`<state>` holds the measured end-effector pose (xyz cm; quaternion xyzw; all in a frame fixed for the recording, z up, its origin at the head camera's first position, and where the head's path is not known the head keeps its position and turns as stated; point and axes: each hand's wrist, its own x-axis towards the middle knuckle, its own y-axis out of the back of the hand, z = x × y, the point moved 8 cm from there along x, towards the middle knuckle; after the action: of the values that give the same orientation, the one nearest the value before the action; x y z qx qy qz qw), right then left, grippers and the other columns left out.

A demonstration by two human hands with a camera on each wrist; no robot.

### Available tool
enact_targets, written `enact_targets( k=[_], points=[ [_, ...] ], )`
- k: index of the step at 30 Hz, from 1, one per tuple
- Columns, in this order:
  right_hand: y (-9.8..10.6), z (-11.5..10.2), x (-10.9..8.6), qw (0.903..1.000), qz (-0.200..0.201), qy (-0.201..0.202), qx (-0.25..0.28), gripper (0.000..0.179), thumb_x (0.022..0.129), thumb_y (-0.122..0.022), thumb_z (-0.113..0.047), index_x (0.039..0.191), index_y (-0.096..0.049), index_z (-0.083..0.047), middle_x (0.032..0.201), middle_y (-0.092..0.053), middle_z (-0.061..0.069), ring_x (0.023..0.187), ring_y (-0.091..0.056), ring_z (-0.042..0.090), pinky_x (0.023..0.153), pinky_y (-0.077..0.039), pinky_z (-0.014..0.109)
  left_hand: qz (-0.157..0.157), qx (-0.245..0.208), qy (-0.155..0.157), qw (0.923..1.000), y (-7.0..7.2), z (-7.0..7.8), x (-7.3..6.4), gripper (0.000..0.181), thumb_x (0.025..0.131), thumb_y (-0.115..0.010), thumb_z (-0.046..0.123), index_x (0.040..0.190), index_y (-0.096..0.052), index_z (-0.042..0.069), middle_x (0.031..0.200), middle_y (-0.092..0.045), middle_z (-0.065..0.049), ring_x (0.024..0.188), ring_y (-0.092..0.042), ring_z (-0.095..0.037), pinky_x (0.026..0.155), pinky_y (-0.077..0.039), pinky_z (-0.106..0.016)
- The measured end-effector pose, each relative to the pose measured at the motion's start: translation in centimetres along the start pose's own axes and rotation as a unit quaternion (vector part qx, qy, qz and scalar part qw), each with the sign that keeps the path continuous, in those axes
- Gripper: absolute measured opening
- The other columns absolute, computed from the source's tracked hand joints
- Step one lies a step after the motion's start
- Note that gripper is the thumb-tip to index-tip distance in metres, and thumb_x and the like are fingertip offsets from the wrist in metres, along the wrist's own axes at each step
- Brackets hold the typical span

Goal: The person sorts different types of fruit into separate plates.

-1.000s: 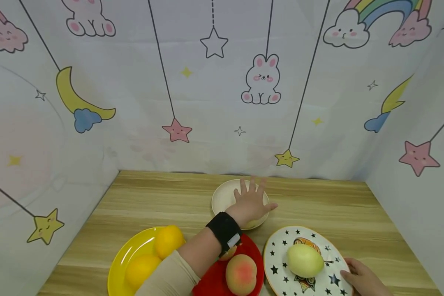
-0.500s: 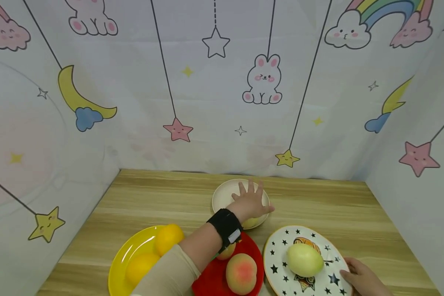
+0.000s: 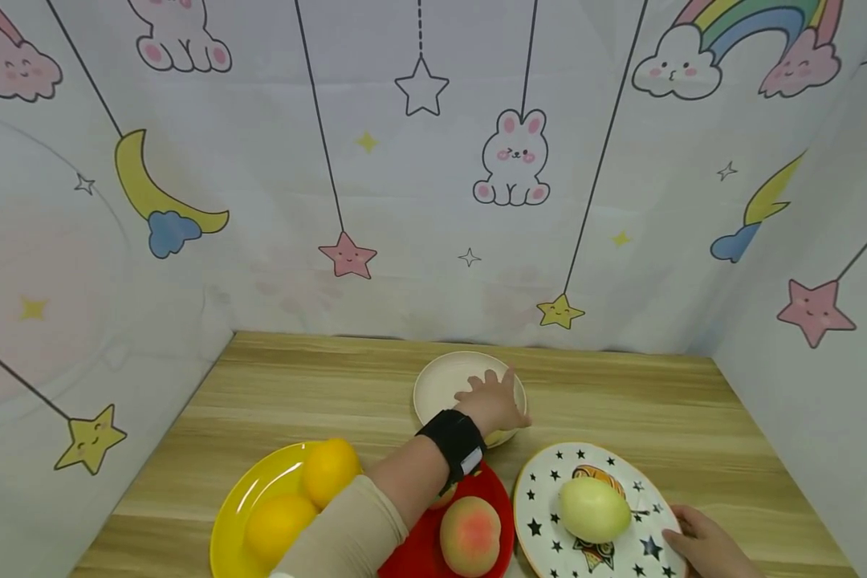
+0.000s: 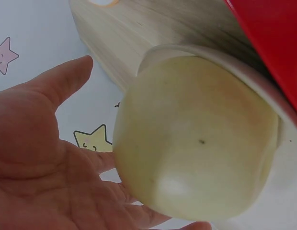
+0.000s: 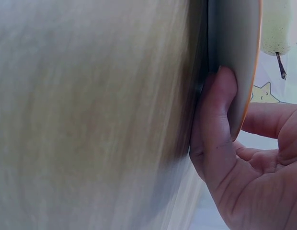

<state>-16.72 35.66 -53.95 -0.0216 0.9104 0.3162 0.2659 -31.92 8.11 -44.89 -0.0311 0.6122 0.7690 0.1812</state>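
Observation:
My left hand (image 3: 493, 400) is over the cream plate (image 3: 433, 389) at the back, its thumb spread away from slightly bent fingers. Beneath it sits a round, pale yellow-green fruit (image 4: 196, 139) that looks like a pear; in the left wrist view the fingertips reach behind it and the palm is apart from it. Whether they touch it I cannot tell. At the right, my right hand (image 3: 708, 542) grips the rim of a star-patterned white plate (image 3: 538, 502), thumb above and fingers (image 5: 218, 110) underneath. A pale green pear (image 3: 594, 510) with a dark stem lies on that plate.
A yellow plate (image 3: 270, 474) with two oranges (image 3: 330, 472) stands front left. Between it and the star plate is a red plate (image 3: 502, 502) with a peach (image 3: 470, 536); my left forearm partly covers another peach on it. Patterned cloth walls surround the wooden table (image 3: 318, 377).
My left hand has come slightly nearer and to the right, its spread fingers bending down over the fruit. The right hand keeps its grip on the plate's rim.

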Motion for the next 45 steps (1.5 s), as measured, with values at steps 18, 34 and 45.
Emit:
enact_targets(
  k=[18, 34, 45],
  points=[
    [-0.1, 0.4, 0.5, 0.9999, 0.006, 0.014, -0.004, 0.056, 0.092, -0.06, -0.015, 0.129, -0.036, 0.019, 0.114, -0.059, 0.027, 0.091, -0.061, 0.02, 0.075, -0.051, 0.036, -0.004, -0.013, 0.036, 0.9993, -0.5, -1.0, 0.5, 0.079, 0.077, -0.073, 0.047, 0.141, -0.04, 0.016, 0.134, -0.042, -0.015, 0.121, -0.043, -0.038, 0.084, -0.046, -0.056],
    [0.0, -0.1, 0.0, 0.9998, 0.004, 0.018, 0.0, 0.055, 0.092, -0.058, -0.014, 0.13, -0.035, 0.019, 0.109, -0.06, 0.024, 0.087, -0.06, 0.019, 0.071, -0.05, 0.033, -0.001, -0.05, 0.033, 0.9982, -1.1, -2.0, 1.0, 0.062, 0.067, -0.082, 0.042, 0.116, -0.061, 0.01, 0.111, -0.052, -0.013, 0.099, -0.052, -0.031, 0.075, -0.049, -0.042],
    [0.0, 0.0, -0.1, 0.9998, 0.007, 0.021, 0.003, 0.055, 0.092, -0.057, -0.014, 0.131, -0.034, 0.018, 0.112, -0.059, 0.026, 0.087, -0.061, 0.019, 0.071, -0.05, 0.032, -0.017, -0.043, 0.021, 0.9987, -0.8, -1.8, 0.5, 0.041, 0.062, -0.086, 0.04, 0.088, -0.066, 0.016, 0.086, -0.061, -0.001, 0.082, -0.056, -0.026, 0.063, -0.049, -0.037]
  ],
)
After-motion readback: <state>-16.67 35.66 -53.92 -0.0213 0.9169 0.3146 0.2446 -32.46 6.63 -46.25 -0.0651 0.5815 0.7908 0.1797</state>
